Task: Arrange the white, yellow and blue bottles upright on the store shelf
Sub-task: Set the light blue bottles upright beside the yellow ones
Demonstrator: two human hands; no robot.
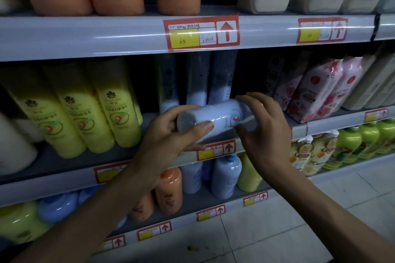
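Dim store shelf (59, 162), tiled floor (277, 230) below; gripping sideways blue bottle (215, 117) with left hand (166, 134) and right hand (265, 132).

light: dim, bluish | glare: bright streaks on shelf rail (85, 36) and price tag (201, 32) | shadow: recesses behind bottles near black | focus: soft, small print blurred | edges: wide-angle bowing

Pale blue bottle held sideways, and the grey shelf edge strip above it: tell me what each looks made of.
The pale blue bottle: most likely plastic, smooth with a soft sheen; a gentle highlight runs along its rounded body. The grey shelf edge strip: glossy, with long bright streaks of reflection; plastic or painted metal, the look leaves it open.
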